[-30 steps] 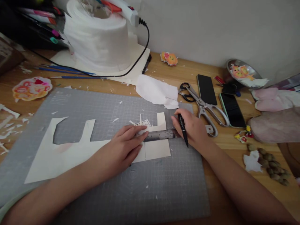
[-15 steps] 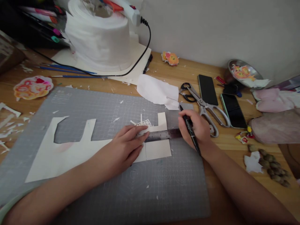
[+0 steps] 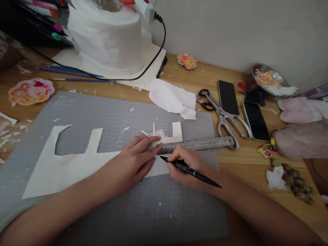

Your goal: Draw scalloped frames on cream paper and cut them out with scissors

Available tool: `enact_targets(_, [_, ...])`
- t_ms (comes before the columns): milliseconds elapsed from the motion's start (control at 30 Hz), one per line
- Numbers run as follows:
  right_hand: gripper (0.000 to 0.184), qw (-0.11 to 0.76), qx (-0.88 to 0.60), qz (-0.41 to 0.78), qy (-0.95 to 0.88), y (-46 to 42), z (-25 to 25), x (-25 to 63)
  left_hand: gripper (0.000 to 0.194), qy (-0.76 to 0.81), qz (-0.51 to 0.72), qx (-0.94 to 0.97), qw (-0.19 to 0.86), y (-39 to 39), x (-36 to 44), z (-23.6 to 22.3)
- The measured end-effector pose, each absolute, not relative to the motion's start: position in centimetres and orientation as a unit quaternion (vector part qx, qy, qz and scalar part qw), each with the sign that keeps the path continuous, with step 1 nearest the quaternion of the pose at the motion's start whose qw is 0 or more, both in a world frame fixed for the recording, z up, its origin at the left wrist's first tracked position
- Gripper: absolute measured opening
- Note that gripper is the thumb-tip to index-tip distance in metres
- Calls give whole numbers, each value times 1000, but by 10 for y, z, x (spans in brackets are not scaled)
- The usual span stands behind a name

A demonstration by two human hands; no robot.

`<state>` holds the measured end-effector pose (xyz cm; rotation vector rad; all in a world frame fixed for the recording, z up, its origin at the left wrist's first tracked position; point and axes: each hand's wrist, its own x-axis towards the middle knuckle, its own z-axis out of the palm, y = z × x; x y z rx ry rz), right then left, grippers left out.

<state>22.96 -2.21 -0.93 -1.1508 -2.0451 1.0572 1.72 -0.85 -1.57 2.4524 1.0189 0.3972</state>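
Note:
My left hand [image 3: 140, 155] lies flat, fingers stretched out, pressing the end of a metal ruler [image 3: 202, 144] onto a cut sheet of white paper [image 3: 77, 171]. A black marker pen [image 3: 191, 169] is gripped in my right hand [image 3: 187, 164]. Its tip is at the paper just below the ruler, near a thin line drawn across the sheet. A small paper cutout with black line drawing [image 3: 159, 133] shows beyond my left fingertips. Under all this is a grey cutting mat [image 3: 184, 208].
Scissors [image 3: 222, 116] and two phones [image 3: 228, 97] lie to the right. A crumpled white paper [image 3: 173, 97] rests at the mat's far edge. Behind stands a large white roll [image 3: 107, 41] with a corded tool [image 3: 146, 10]. Paper scraps [image 3: 12, 136] litter the left.
My right hand has moved left and toward me, bringing the pen tip from beyond the ruler to the paper below it. The ruler's right part is now uncovered. My left hand stays.

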Motion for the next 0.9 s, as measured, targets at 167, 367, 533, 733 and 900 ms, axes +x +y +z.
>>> enact_targets(167, [4, 265, -430, 368, -781, -22, -13, 229, 35, 358, 122, 908, 182, -8, 19, -13])
enact_targets(367, [2, 246, -444, 365, -780, -22, -10, 227, 36, 351, 114, 917, 151, -9, 17, -15])
enact_targets(533, [2, 256, -431, 358, -788, -22, -10, 228, 36, 347, 118, 919, 147, -9, 17, -14])
enact_targets(733, [3, 245, -435, 365, -786, -21, -7, 226, 35, 345, 107, 921, 146, -9, 16, -13])
enact_targets(900, [4, 245, -441, 372, -779, -21, -7, 226, 36, 345, 109, 920, 151, -9, 16, -14])
